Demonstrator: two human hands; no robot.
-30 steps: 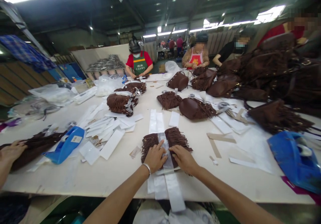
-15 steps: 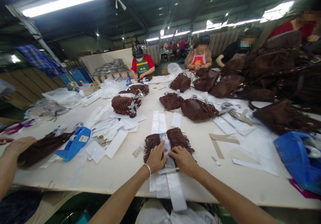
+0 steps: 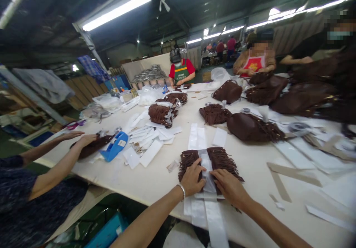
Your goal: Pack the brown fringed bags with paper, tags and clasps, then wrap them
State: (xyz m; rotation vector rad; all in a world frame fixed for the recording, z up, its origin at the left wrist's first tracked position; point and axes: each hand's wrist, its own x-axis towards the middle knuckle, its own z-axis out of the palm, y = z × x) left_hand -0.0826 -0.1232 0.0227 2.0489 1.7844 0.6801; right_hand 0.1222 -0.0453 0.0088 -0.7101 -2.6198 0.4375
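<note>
A brown fringed bag [image 3: 226, 162] lies flat on the table in front of me, with a pale translucent strip [image 3: 206, 163] running down its middle. My left hand [image 3: 193, 177] rests on the left half, fingers apart, fingertips at the strip's edge. On the right half lies my right hand [image 3: 232, 187], fingers stretched toward the strip. Both hands press down and grip nothing that I can see. White strips [image 3: 197, 136] stick out beyond the bag's far side, and a long white strip [image 3: 215, 218] hangs over the near table edge.
Left of the bag are loose white cards [image 3: 151, 153] and a blue tape dispenser [image 3: 114, 146], where a co-worker's hands [image 3: 87, 139] touch a brown item. Several brown bags [image 3: 250, 126] stand farther back. Cardboard strips [image 3: 294, 175] lie to the right. Other people work across the table.
My view has swung left, so the table and bags appear farther right. Both my hands stay on the fringed bag beside the strip, nearly unchanged. More of the co-worker at left shows.
</note>
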